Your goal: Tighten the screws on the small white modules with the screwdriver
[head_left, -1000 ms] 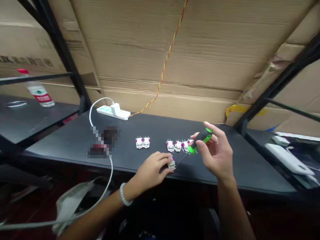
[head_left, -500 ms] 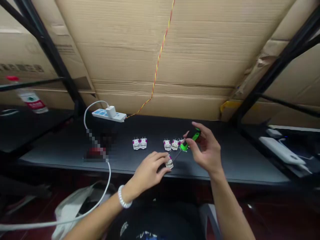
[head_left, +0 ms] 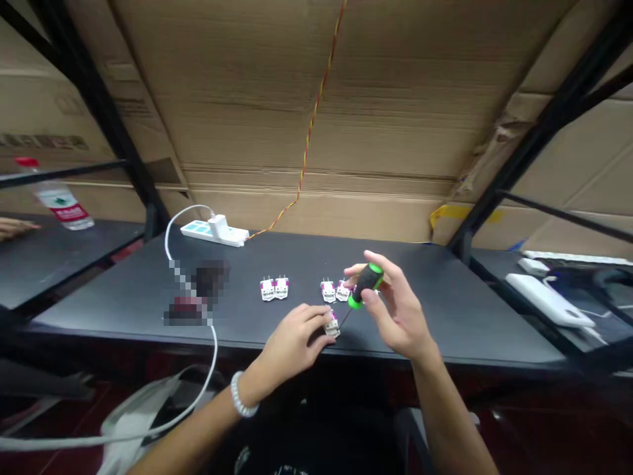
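Near the front edge of the dark table, my left hand (head_left: 299, 336) pinches a small white and purple plug-like piece (head_left: 332, 325). Held in my right hand (head_left: 395, 307) is a black and green screwdriver (head_left: 366, 285), tilted, its thin shaft slanting down to the left. The shaft's tip is at the right side of the piece; whether it sits in a screw cannot be made out. Behind my hands stand similar white plugs (head_left: 328, 291) with metal pins, partly hidden by my right hand. Another pair of plugs (head_left: 274, 288) stands farther left.
A white power strip (head_left: 231, 235) with a charger lies at the table's back left, its cable (head_left: 214, 336) hanging over the front edge. A twisted red-yellow wire (head_left: 310, 132) runs upward. Black shelf posts (head_left: 494, 191) flank the table (head_left: 469, 316). Another person's hand (head_left: 17, 228) shows far left.
The screwdriver's handle has swung more upright in my right hand and shifted slightly left. My left hand keeps its hold on the plug. Another person's hand has appeared at far left.
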`<state>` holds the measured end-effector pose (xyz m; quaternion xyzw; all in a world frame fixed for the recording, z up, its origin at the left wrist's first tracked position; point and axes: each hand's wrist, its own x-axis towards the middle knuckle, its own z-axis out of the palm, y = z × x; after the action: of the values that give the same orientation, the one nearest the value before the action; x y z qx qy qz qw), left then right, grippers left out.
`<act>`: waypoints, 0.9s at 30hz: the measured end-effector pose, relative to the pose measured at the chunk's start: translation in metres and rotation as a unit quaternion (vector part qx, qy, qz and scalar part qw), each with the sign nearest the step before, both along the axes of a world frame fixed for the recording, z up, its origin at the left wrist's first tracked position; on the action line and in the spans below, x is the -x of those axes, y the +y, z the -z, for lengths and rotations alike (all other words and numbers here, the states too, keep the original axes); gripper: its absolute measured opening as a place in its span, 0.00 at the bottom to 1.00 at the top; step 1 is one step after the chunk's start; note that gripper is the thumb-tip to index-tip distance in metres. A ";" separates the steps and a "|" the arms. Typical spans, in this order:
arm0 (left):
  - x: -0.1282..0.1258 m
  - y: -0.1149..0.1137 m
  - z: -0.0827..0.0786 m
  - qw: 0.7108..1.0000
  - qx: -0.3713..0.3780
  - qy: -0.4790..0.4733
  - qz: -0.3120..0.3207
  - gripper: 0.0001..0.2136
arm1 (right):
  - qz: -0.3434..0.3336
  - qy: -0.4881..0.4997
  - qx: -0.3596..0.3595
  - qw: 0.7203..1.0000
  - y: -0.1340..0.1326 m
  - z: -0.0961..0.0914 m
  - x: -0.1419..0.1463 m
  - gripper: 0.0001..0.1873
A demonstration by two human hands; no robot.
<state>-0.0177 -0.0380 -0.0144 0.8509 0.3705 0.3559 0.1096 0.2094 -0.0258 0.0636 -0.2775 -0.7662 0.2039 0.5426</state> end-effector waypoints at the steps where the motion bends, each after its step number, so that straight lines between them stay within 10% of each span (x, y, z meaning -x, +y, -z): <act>1: 0.000 0.000 0.000 1.000 0.000 -0.001 0.000 0.11 | 0.008 -0.001 -0.002 1.000 -0.001 -0.001 0.002 0.28; 7: 0.000 0.001 0.001 1.000 -0.002 -0.007 0.005 0.11 | 0.183 0.032 -0.112 0.976 -0.002 -0.006 0.009 0.17; 12: 0.000 0.001 0.000 1.000 -0.002 -0.011 0.006 0.10 | 0.094 0.008 -0.060 0.994 -0.004 -0.009 0.006 0.26; 18: 0.001 0.001 0.001 1.000 -0.003 -0.008 0.004 0.11 | 0.191 0.018 -0.102 0.976 -0.004 -0.011 0.005 0.21; 23: 0.001 0.001 0.001 1.000 -0.003 -0.007 0.005 0.10 | 0.090 0.017 -0.048 0.995 -0.006 -0.010 0.006 0.25; 27: 0.000 0.001 0.000 1.000 -0.007 -0.005 0.001 0.11 | 0.184 0.023 -0.093 0.978 -0.008 -0.010 0.009 0.19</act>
<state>-0.0178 -0.0369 -0.0149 0.8505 0.3664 0.3623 0.1055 0.2006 -0.0338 0.0741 -0.3574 -0.7050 0.0348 0.6116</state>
